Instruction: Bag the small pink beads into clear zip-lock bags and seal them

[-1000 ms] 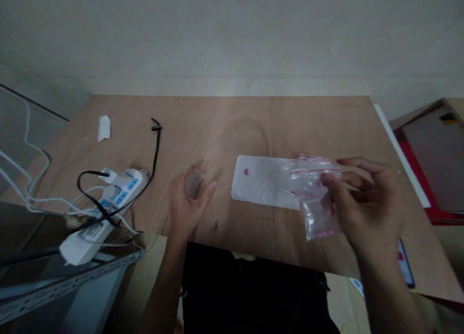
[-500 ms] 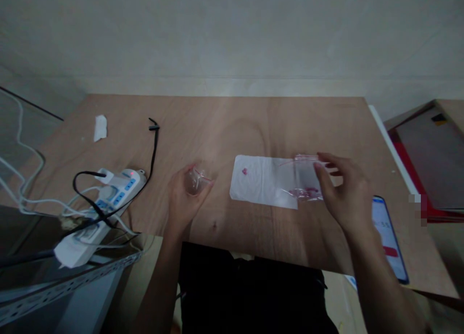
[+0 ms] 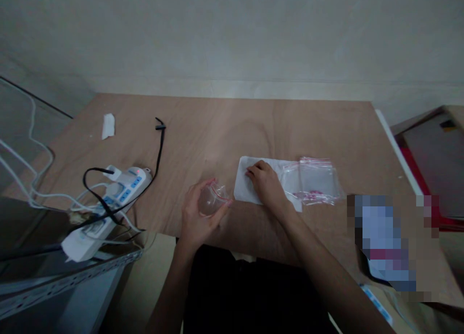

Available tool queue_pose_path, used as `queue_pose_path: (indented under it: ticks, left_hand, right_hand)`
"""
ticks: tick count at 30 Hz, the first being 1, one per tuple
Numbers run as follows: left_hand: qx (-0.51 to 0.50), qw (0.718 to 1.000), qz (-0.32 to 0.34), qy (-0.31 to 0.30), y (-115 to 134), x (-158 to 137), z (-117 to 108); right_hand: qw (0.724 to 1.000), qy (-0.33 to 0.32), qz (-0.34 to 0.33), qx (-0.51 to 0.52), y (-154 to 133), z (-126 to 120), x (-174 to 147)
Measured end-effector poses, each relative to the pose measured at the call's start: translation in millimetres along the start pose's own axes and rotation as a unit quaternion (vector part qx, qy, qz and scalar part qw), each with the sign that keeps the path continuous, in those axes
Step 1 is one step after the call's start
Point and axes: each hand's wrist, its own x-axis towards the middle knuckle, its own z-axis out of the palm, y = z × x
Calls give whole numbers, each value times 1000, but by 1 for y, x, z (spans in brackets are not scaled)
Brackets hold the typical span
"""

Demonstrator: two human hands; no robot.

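White power strip (image 3: pixel 125 196), black cable (image 3: pixel 160 152), white scrap (image 3: pixel 108 126)

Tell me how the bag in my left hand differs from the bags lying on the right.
The held bag is in the left hand; the lying bags are untouched. The held bag looks rounded; the lying bags look flat. The lying bags show pink bits; none are discernible in the held bag. Both are transparent plastic with red lines.

The wooden counter (image 3: pixel 195 136) spreads before me. Near its front edge lies a white sheet (image 3: pixel 242 184), a few clear bags (image 3: pixel 319 179) with red-lined tops overlapping its right end. To my left — a white scrap (image 3: pixel 108 126), a black cable (image 3: pixel 160 152) and a power strip (image 3: pixel 131 189) at the edge; to my right, a pixelated phone (image 3: pixel 379 237).
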Motion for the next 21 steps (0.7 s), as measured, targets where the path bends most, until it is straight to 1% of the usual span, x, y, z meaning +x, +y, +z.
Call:
queue_pose_path:
  ticks: [6,10,13,16,18,19,21]
  left_hand:
    - [-3,1000,13,-16,-5,1,5]
    - [-2,999,23,-23,-3,0,7]
    - [-1,999,34,-25,-1,0,7]
    - [-4,999,31,-24,0,-1,6]
    - [-9,999,26,-26,1,-1,6]
    - [-13,999,26,-29,2,0,6]
    - [-27,999,28,-36,5,1,7]
  right_hand:
    - [998,-38,24,-52,-8,-12,0]
    - [995,-41,47,-73,-13,-15,5]
    - [995,-39,55,-71,-12,-14,9]
    - [996,-37,56,-51,-11,-17,11]
    - [998,-36,49,-31,-15,-26,8]
    - [999,-33,41,-11,-19,-32,5]
    - [997,-10,11,78,-30,-47,-6]
